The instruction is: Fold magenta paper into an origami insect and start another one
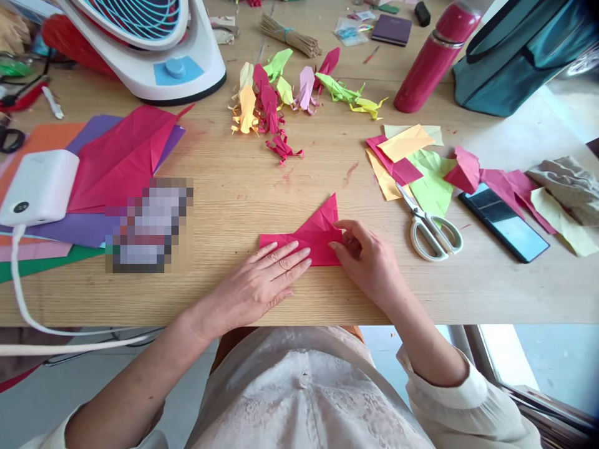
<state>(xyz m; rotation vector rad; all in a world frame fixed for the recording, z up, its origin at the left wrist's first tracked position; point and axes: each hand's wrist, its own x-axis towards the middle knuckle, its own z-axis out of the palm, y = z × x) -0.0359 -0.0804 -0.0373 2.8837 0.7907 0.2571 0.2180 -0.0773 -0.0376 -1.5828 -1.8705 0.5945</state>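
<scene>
A partly folded sheet of pinkish-red paper (321, 234) lies on the wooden table in front of me, with one pointed flap rising toward the back. My left hand (269, 274) rests flat on its left part, fingers stretched out. At the right edge, my right hand (365, 255) pinches the paper between thumb and forefinger, the other fingers curled in. Scissors (433, 231) with pale handles lie to the right of my right hand.
Folded paper figures (269, 103) stand at the back middle. A fan (178, 68), coloured sheets (116, 156) and a white power bank (40, 187) are on the left. To the right are paper scraps (430, 174), a phone (505, 221), a red flask (437, 56) and a teal bag (519, 62).
</scene>
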